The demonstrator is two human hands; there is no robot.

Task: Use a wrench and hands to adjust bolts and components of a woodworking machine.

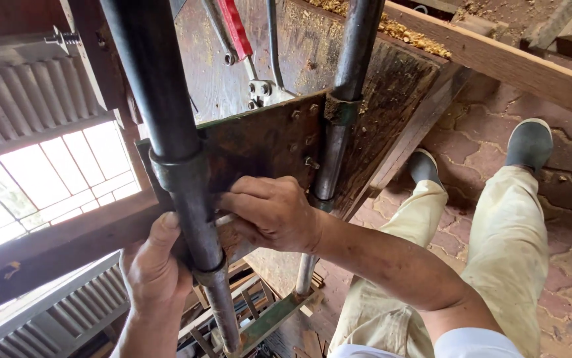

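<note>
Fingers of your right hand (pixel 269 212) are clamping the rusty plate (pixel 259 142); your left hand (pixel 153 265) is gripping the steel pipe (pixel 176 152).

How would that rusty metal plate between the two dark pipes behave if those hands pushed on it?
The rusty plate looks stiff and probably heavy: it seems thick steel, studded with bolts. It would likely slide rather than swing or tip, since collars clasp the near pipe and far pipe. The left hand and right hand should find its rough surface grippy.
</note>
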